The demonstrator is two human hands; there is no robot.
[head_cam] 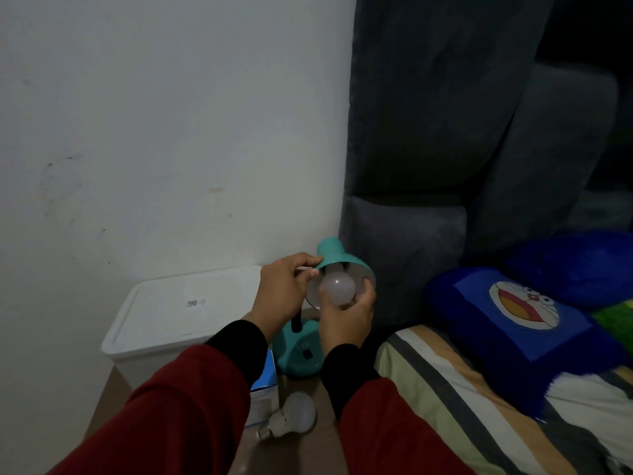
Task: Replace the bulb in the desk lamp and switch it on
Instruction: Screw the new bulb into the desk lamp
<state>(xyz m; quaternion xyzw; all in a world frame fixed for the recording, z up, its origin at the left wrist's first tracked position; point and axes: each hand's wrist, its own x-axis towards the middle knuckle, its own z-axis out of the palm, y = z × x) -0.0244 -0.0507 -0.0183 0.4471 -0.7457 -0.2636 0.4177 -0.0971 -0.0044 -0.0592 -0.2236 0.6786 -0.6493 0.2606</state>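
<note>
Cupping the bulb [337, 288] from 6 o'clock, right-hand fingers [366, 293] clamp it, its axis running into the teal shade [337, 257] that left-hand fingers [305, 264] pinch.

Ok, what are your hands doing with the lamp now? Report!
Left hand gripping teal lamp shade. Right hand on bulb at the shade's mouth, unlit. Second bulb lying loose below, by a blue box. Nothing blocking.
</note>
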